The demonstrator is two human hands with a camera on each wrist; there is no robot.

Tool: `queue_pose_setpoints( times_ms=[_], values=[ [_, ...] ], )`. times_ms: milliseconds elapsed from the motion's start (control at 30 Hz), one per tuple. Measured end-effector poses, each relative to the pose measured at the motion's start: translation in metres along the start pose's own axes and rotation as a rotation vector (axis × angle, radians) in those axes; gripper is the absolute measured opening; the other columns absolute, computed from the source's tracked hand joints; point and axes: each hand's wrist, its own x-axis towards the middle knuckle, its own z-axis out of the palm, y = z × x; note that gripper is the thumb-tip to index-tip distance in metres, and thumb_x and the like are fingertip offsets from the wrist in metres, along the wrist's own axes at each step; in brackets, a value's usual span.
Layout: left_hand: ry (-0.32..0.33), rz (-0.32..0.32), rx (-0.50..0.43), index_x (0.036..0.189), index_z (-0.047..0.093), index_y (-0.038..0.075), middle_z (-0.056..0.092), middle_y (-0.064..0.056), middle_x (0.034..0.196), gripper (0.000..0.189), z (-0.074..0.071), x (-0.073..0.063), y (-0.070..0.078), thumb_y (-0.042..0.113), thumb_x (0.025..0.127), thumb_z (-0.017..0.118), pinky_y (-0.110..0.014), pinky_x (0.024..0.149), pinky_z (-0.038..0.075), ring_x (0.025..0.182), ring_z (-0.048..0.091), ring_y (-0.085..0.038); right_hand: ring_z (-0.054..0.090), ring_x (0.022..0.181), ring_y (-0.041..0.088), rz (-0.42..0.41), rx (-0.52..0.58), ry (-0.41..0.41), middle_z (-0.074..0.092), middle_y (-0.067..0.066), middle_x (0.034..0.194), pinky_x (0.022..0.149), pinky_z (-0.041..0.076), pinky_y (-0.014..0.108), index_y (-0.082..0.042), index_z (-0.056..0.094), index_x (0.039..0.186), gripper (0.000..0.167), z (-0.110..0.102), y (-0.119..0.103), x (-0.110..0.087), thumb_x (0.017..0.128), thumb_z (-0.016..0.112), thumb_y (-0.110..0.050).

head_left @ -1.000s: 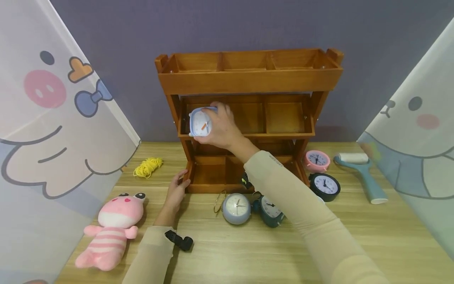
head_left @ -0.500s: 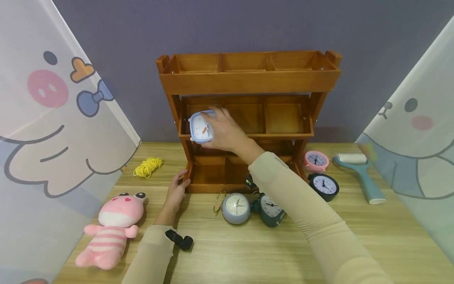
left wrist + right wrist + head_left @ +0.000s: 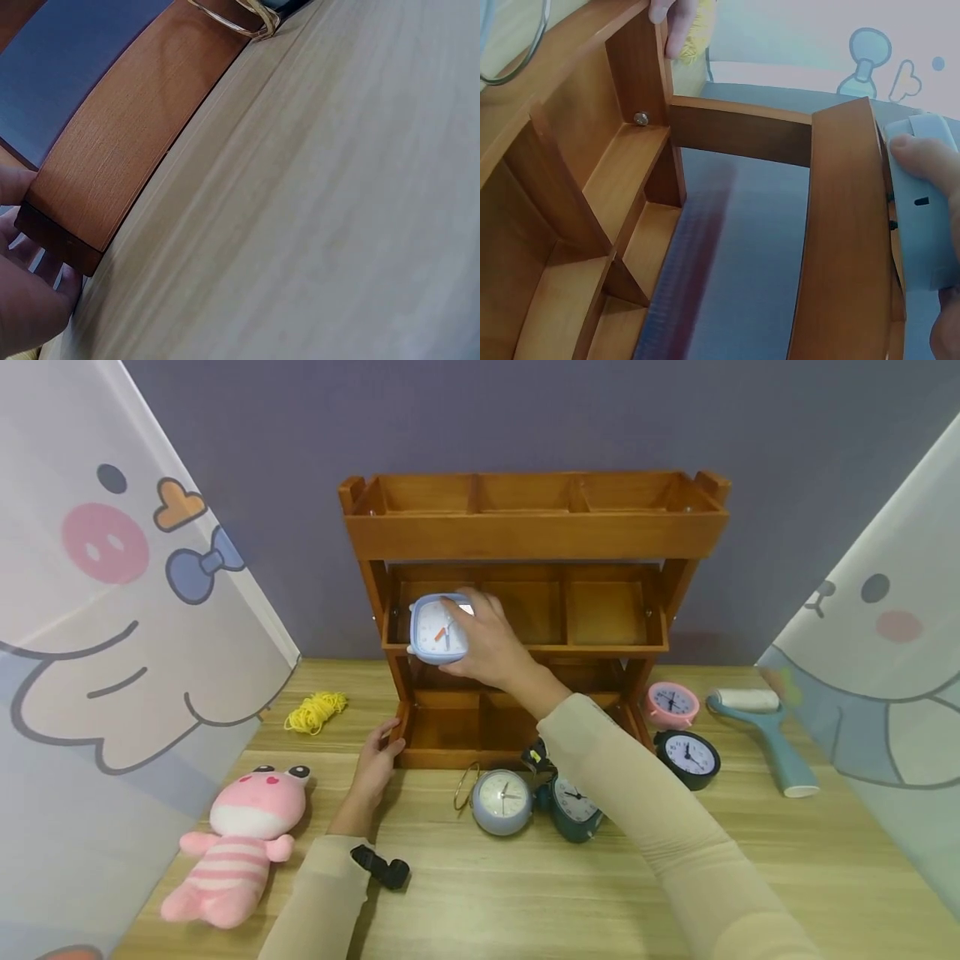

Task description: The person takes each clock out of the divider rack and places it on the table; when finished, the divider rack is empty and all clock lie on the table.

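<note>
My right hand (image 3: pixel 491 639) grips a light blue square alarm clock (image 3: pixel 431 639) by its right side, with the thumb over the white dial. The clock is in front of the left compartment of the middle tier of a brown wooden shelf (image 3: pixel 532 537). In the right wrist view, the clock's pale underside (image 3: pixel 930 232) is close to the tier's front board (image 3: pixel 844 225); whether they touch I cannot tell. At the bottom tier's left end, my left hand (image 3: pixel 373 764) holds the shelf's side, thumb and fingers around the board's end (image 3: pixel 64 236) in the left wrist view.
Before the shelf stand a grey-blue clock (image 3: pixel 502 803) and a dark green clock (image 3: pixel 576 810), partly behind my right sleeve. Pink (image 3: pixel 672 705) and black (image 3: pixel 687 760) clocks and a lint roller (image 3: pixel 776 739) lie right. Yellow string (image 3: pixel 316 712) and a pink plush frog (image 3: pixel 240 843) lie left.
The blue clock and my right hand have shifted slightly down and right, and the clock has turned a little. My left hand stays on the shelf's side. The head view has shifted slightly.
</note>
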Motion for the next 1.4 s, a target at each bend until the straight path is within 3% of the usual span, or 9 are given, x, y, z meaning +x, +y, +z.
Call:
queue_pose_setpoints(
  times_ms=[300, 533, 833, 933, 1100, 1400],
  values=[
    [0.014, -0.008, 0.001, 0.143, 0.043, 0.003, 0.041, -0.022, 0.136, 0.045, -0.001, 0.001, -0.001, 0.004, 0.099, 0.051, -0.020, 0.051, 0.031, 0.102, 0.044, -0.023, 0.027, 0.132, 0.037, -0.018, 0.080, -0.022, 0.034, 0.017, 0.145, 0.106, 0.031, 0.044, -0.006, 0.048, 0.143, 0.092, -0.005, -0.008, -0.013, 0.066, 0.092, -0.032],
    [0.025, 0.009, 0.020, 0.142, 0.043, 0.001, 0.036, -0.021, 0.143, 0.044, -0.001, 0.001, 0.000, 0.003, 0.099, 0.050, -0.023, 0.068, 0.036, 0.116, 0.041, -0.029, 0.029, 0.131, 0.038, -0.013, 0.131, -0.065, 0.036, 0.017, 0.144, 0.103, 0.034, 0.048, -0.005, 0.050, 0.142, 0.093, -0.006, -0.018, -0.029, 0.065, 0.092, -0.034],
    [0.032, -0.009, 0.030, 0.143, 0.043, 0.003, 0.038, -0.021, 0.142, 0.045, -0.002, -0.001, 0.003, 0.004, 0.099, 0.050, -0.020, 0.058, 0.035, 0.109, 0.043, -0.028, 0.027, 0.132, 0.032, 0.045, 0.216, -0.166, 0.037, 0.012, 0.146, 0.102, 0.035, 0.046, -0.009, 0.050, 0.143, 0.094, -0.002, -0.023, -0.055, 0.064, 0.092, -0.036],
    [0.034, -0.015, 0.028, 0.144, 0.043, 0.004, 0.038, -0.020, 0.143, 0.045, -0.001, 0.000, 0.003, 0.004, 0.099, 0.050, -0.023, 0.063, 0.038, 0.110, 0.044, -0.028, 0.028, 0.132, 0.031, 0.053, 0.240, -0.181, 0.037, 0.011, 0.146, 0.101, 0.036, 0.047, -0.010, 0.050, 0.144, 0.095, 0.001, -0.024, -0.065, 0.064, 0.093, -0.036],
    [0.035, 0.002, 0.011, 0.143, 0.042, 0.001, 0.037, -0.021, 0.144, 0.046, 0.000, 0.001, 0.003, 0.003, 0.098, 0.050, -0.028, 0.083, 0.039, 0.119, 0.042, -0.031, 0.030, 0.130, 0.030, 0.037, 0.276, -0.203, 0.038, 0.011, 0.145, 0.099, 0.039, 0.046, -0.010, 0.051, 0.143, 0.094, 0.010, -0.025, -0.080, 0.063, 0.093, -0.038],
    [0.024, -0.006, -0.020, 0.144, 0.041, 0.001, 0.046, -0.026, 0.132, 0.046, 0.003, 0.002, 0.007, 0.000, 0.098, 0.049, -0.025, 0.081, 0.045, 0.109, 0.049, -0.028, 0.032, 0.128, 0.029, 0.052, 0.362, -0.256, 0.039, 0.010, 0.144, 0.097, 0.039, 0.047, -0.012, 0.051, 0.143, 0.093, 0.032, -0.026, -0.097, 0.064, 0.092, -0.039]
  ],
)
